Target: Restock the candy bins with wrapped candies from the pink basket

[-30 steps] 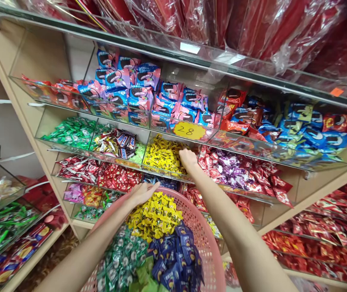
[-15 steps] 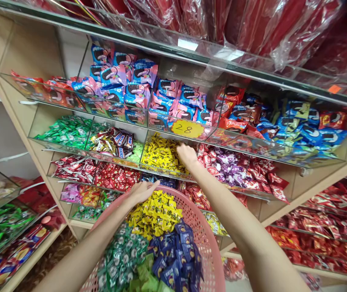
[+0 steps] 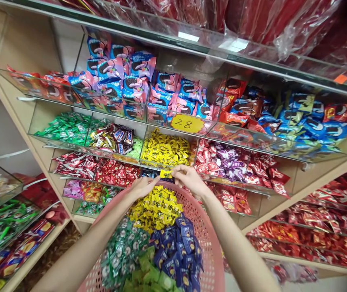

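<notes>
Pink basket [image 3: 212, 259] holding yellow candies [image 3: 156, 209], navy packets [image 3: 177, 253]

Bright indoor light, white glare on the upper glass shelf [image 3: 136, 35], soft blur and darkness at the right edge.

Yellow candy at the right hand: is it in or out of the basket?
Out: the right hand holds the yellow candy, seen above the far rim of the pink basket.

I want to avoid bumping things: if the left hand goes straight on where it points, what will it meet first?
Probably the yellow sweet that the right hand holds, just ahead of the left hand; depth between them is unclear.
</notes>
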Motion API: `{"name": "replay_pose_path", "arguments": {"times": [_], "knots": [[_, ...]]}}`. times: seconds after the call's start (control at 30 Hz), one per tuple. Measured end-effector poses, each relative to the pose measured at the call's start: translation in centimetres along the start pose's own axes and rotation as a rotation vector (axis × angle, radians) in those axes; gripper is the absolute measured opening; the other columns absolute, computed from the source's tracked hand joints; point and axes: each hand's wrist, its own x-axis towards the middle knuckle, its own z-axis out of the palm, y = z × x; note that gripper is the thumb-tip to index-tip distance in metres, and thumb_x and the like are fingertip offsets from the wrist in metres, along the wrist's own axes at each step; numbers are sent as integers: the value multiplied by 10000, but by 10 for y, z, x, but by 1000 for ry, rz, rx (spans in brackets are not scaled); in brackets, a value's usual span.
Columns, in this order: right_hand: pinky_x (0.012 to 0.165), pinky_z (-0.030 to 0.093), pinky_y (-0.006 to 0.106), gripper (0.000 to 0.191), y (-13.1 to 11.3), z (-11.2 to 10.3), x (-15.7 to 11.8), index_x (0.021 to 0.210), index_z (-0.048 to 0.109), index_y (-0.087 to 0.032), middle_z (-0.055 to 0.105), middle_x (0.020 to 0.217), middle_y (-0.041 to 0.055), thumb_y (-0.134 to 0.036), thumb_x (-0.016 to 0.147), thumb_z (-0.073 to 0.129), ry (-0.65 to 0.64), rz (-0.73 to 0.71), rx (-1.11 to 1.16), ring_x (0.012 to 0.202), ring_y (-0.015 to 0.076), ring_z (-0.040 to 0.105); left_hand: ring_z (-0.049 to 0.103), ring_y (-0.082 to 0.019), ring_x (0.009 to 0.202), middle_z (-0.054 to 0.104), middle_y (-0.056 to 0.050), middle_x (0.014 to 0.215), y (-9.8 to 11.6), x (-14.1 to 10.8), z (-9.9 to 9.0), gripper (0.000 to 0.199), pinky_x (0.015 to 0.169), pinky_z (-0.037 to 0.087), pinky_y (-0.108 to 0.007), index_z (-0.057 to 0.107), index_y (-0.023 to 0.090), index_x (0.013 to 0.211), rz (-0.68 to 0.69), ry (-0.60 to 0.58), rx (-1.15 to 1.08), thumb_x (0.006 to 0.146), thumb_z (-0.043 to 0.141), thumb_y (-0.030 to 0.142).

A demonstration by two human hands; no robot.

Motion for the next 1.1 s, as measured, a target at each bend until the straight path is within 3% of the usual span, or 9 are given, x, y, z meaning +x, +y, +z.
{"name": "replay_pose_path", "arguments": {"times": [0.17, 0.33, 0.5, 0.63, 0.77, 0.97, 1.1], "knots": [[397, 328, 166, 222, 55, 11, -33, 747, 532, -164, 511, 495, -55, -362, 658, 578, 191, 86, 306, 389, 49, 421, 544, -261, 965, 638, -32, 996, 3, -1, 3, 698, 781, 384, -316, 626, 307, 991, 38, -11, 11, 727, 120, 709], [387, 316, 172, 230, 82, 9, -39, 713, 531, -159, 499, 479, -56, -356, 622, 604, 289, 110, 260, 378, 56, 412, 541, -269, 966, 639, -45, 986, 14, -1, 6, 729, 783, 380, -318, 641, 278, 960, 50, -30, 36, 719, 112, 718], [391, 320, 183, 207, 87, 14, -34, 722, 532, -163, 510, 526, -39, -363, 671, 544, 263, 50, -4, 410, 74, 428, 551, -274, 934, 651, -55, 937, 23, -1, 6, 744, 757, 388, -329, 648, 275, 937, 60, -16, 51, 712, 101, 726], [576, 399, 221, 139, 86, 28, -31, 738, 577, -170, 583, 640, -5, -249, 737, 463, 154, -117, -415, 582, 114, 519, 555, -269, 920, 656, -39, 917, 25, -2, 7, 713, 746, 390, -330, 651, 290, 906, 69, -6, 53, 715, 117, 722], [664, 388, 225, 182, 77, 39, -28, 806, 610, -201, 621, 741, 5, -189, 759, 435, 80, -114, -681, 688, 129, 546, 563, -251, 904, 660, -36, 903, 22, -3, 8, 672, 742, 387, -307, 654, 274, 865, 83, 22, 40, 730, 154, 701], [632, 375, 203, 173, 72, 50, -22, 848, 605, -199, 620, 740, 7, -195, 773, 449, 36, -87, -761, 679, 125, 544, 583, -234, 817, 664, -49, 784, 14, -8, 6, 699, 696, 388, -279, 655, 232, 720, 92, 28, 23, 734, 138, 703], [652, 374, 211, 158, 74, 52, -23, 881, 592, -189, 616, 806, 21, -221, 775, 478, 86, -158, -767, 717, 130, 550, 573, -230, 875, 661, -42, 856, 12, -11, 4, 713, 719, 388, -273, 661, 248, 814, 74, 25, -2, 727, 129, 714]]}}
